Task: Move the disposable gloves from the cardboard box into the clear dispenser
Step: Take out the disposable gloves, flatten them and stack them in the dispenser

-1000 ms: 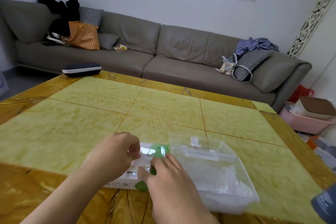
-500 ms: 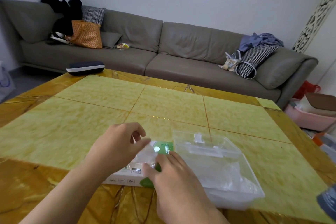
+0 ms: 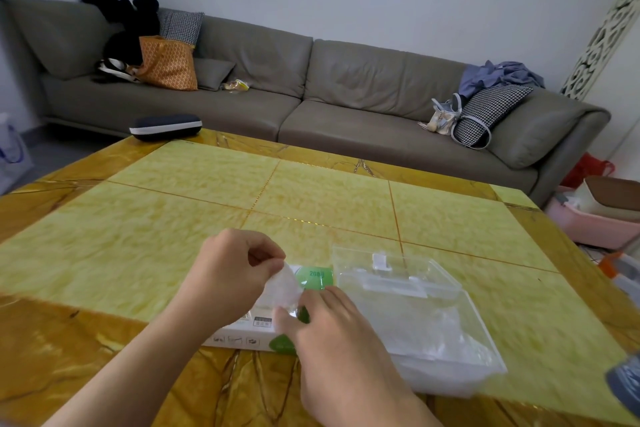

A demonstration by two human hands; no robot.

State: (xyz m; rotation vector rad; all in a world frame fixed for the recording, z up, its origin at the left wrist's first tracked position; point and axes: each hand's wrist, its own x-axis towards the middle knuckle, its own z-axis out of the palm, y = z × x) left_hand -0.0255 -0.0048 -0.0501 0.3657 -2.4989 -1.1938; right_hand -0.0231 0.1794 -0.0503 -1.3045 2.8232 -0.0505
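Head view: left hand pinches thin, limp, clear plastic gloves above white-green cardboard box near table's front edge; right hand steadies them, fingers curled; pinch low, they slip.

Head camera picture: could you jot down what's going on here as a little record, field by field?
setting: yellow tiled table in front of a grey sofa
cardboard box: white and green, lying flat on the table near the person
clear dispenser: right of the box, touching it, open on top, with clear plastic inside
left hand: pinches a thin clear glove above the box
right hand: rests on the box, fingers at the glove
other: dark case at the table's far left corner
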